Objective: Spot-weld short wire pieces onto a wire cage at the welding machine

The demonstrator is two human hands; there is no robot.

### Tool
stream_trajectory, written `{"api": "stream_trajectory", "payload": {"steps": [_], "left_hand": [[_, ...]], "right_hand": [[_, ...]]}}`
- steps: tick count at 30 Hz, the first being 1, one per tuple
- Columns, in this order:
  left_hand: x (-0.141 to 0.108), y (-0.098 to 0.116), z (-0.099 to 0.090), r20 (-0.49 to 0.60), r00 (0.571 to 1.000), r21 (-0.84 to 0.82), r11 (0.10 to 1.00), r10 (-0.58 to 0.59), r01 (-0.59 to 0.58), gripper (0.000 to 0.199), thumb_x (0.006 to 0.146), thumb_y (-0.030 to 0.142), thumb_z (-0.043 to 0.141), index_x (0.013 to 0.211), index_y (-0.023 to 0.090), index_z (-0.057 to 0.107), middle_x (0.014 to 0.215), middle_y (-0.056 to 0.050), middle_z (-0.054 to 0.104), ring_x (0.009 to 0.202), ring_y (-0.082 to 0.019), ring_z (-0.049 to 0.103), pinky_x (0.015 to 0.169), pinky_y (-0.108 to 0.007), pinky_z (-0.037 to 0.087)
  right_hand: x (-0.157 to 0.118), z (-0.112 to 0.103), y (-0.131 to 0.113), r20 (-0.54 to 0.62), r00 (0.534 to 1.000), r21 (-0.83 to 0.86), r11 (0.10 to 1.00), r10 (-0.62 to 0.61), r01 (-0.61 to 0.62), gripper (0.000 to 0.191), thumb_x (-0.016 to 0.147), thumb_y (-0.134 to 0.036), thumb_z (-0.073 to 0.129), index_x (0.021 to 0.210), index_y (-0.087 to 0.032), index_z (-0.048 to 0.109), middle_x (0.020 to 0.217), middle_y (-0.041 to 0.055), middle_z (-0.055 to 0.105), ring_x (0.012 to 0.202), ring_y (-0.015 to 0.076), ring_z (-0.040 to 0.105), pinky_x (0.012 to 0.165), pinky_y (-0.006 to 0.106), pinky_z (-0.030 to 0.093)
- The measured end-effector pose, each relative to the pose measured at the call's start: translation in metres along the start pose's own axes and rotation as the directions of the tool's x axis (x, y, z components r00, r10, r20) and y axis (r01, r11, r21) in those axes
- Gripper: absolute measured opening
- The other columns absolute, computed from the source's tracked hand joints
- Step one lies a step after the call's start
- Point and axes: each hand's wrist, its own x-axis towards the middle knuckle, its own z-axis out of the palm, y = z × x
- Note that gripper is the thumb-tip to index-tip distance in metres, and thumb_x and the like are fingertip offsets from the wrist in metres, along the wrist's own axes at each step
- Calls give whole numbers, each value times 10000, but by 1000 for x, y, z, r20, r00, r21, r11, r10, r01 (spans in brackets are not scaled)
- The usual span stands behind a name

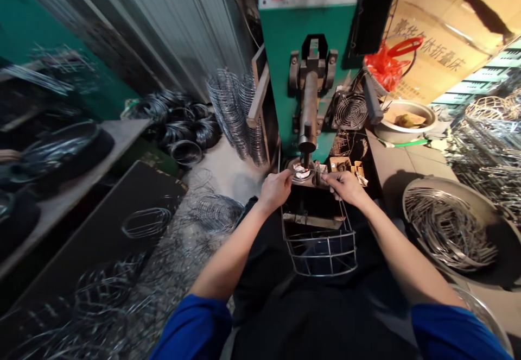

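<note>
A wire basket [330, 256] hangs below my two hands, its curved grid facing me and its long side wires running up to my fingers. My left hand [275, 190] is closed, pinching the upper wire on the left. On the other side my right hand [345, 187] pinches the wire between thumb and fingers. The upper wire lies at the lower electrode [302, 172] of a green spot welder [280, 94], under its cylindrical upper arm [309, 113]. A small orange glow shows at the contact point. Fingers hide part of the wire.
Stacked wire rings [232, 110] stand left of the welder, with dark wire coils [187, 126] behind. Loose wire pieces cover the floor at left. At right are a basin [411, 186] of bent wires, a bowl [431, 118], a small fan [349, 110] and a cardboard box [443, 18].
</note>
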Motion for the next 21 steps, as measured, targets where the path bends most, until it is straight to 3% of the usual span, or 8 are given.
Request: {"api": "stream_trajectory", "payload": {"steps": [3, 5, 8, 11, 13, 18, 19, 21], "left_hand": [[-7, -11, -2, -25, 999, -137, 990, -28, 24, 267, 940, 381, 515, 864, 198, 694, 666, -22, 619, 632, -149, 563, 627, -251, 386], [-22, -22, -1, 10, 994, -434, 895, -109, 103, 339, 904, 494, 560, 971, 183, 678, 689, -11, 606, 618, -139, 568, 607, -244, 411], [-66, -34, 11, 257, 939, -834, 440, -228, 335, 618, 823, 640, 617, 1263, 213, 537, 904, -50, 661, 705, -158, 646, 633, -265, 486], [-119, -29, 31, 535, 832, -839, 22, -146, 543, 837, 699, 706, 710, 1354, 269, 427, 1155, -125, 657, 860, -227, 699, 694, -343, 546], [-144, -19, 43, 615, 783, -788, -117, -97, 605, 868, 643, 619, 803, 1343, 273, 425, 1225, -146, 646, 859, -240, 709, 733, -385, 560], [-147, -9, 61, 553, 792, -829, -79, -259, 553, 703, 631, 318, 853, 1238, 204, 517, 1069, -87, 698, 611, -99, 614, 660, -286, 539], [-142, -11, 65, 523, 806, -844, -36, -278, 535, 713, 612, 292, 861, 1232, 210, 518, 1012, -54, 694, 610, -93, 599, 642, -266, 530], [-134, -14, 74, 470, 829, -861, 49, -303, 506, 730, 576, 259, 879, 1206, 230, 511, 917, 3, 663, 634, -95, 593, 599, -226, 504]], "right_hand": [[-11, 2, -11, -17, 999, -12, 1000, -28, 27, 481, 921, -611, 518, 764, -168, 618, 546, -15, 559, 373, 129, 530, 394, 224, 406], [-23, 2, -22, -92, 987, -110, 987, -128, 118, 455, 962, -547, 490, 742, -170, 618, 541, -7, 564, 400, 136, 543, 448, 239, 433], [-44, 0, -37, -254, 894, -364, 893, -370, 266, 411, 1012, -438, 452, 786, -168, 665, 643, 43, 642, 569, 177, 629, 600, 281, 495], [-64, 4, -45, -391, 774, -500, 821, -498, 275, 366, 1028, -402, 449, 969, -162, 719, 882, 99, 725, 796, 220, 689, 746, 324, 538], [-76, 7, -43, -451, 737, -515, 821, -504, 246, 350, 1028, -405, 461, 1064, -170, 718, 980, 105, 732, 877, 228, 695, 808, 336, 550], [-139, -23, 34, -530, 814, -429, 903, -238, -15, 378, 1005, -471, 468, 1106, -188, 696, 1027, 113, 717, 938, 254, 682, 865, 357, 532], [-165, -36, 64, -615, 783, -396, 896, -97, -200, 398, 1004, -480, 439, 1072, -183, 694, 998, 123, 715, 925, 271, 681, 855, 376, 529], [-225, -57, 131, -769, 590, -288, 691, 246, -663, 445, 972, -499, 426, 1065, -144, 678, 938, 177, 705, 892, 342, 679, 816, 447, 525]]}}
